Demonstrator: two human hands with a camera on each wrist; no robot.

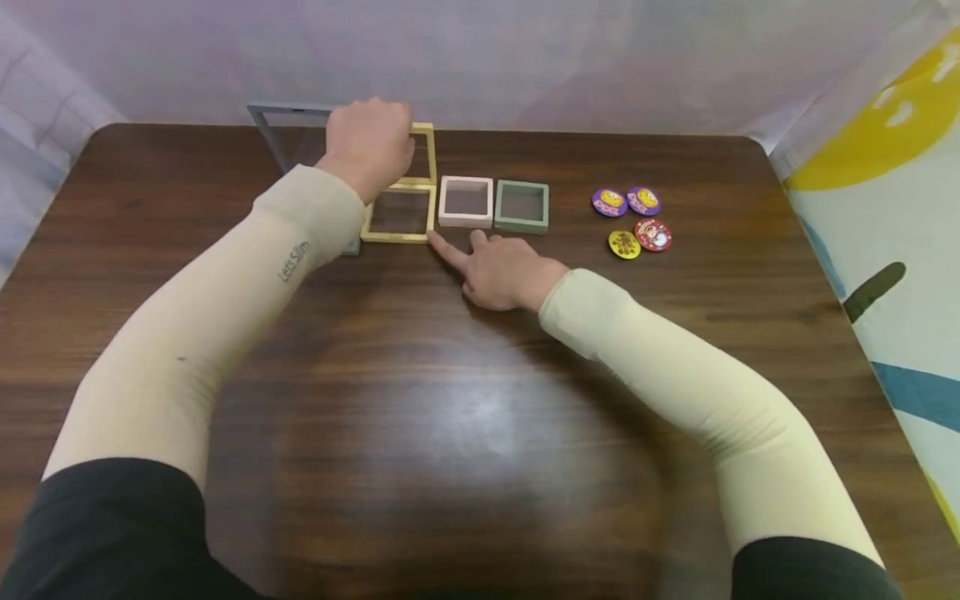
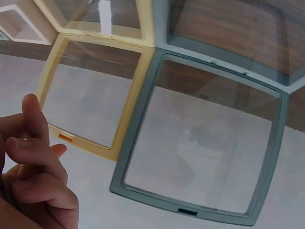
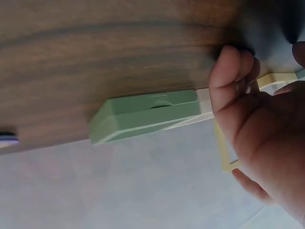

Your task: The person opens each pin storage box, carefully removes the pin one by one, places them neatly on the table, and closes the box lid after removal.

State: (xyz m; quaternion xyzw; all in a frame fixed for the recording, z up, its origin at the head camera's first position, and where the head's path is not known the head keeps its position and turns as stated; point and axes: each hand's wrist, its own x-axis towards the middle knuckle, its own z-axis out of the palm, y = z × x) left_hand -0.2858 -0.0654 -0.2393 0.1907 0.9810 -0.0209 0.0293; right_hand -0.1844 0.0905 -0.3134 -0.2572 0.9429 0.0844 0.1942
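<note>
A small yellow clear-windowed display box [image 1: 396,238] lies with its hinged lid [image 1: 432,154] raised. My left hand [image 1: 367,146] is at the lid's upper edge, its bent fingers holding near the corner. In the left wrist view, the lid's edge is beside those fingertips [image 2: 31,102]. My right hand [image 1: 502,271] rests in front of the boxes, its extended index finger touching the yellow box's front right corner. To the left, a larger grey-blue display box has its lid [image 2: 198,214] raised too; my left arm hides most of it in the head view.
A pink box [image 1: 467,222] and a green box [image 1: 522,226] stand side by side right of the yellow one. Further right lie two purple badges [image 1: 609,202], a red badge [image 1: 653,235] and a yellow badge [image 1: 624,244]. A pale curtain [image 1: 525,67] hangs behind the table.
</note>
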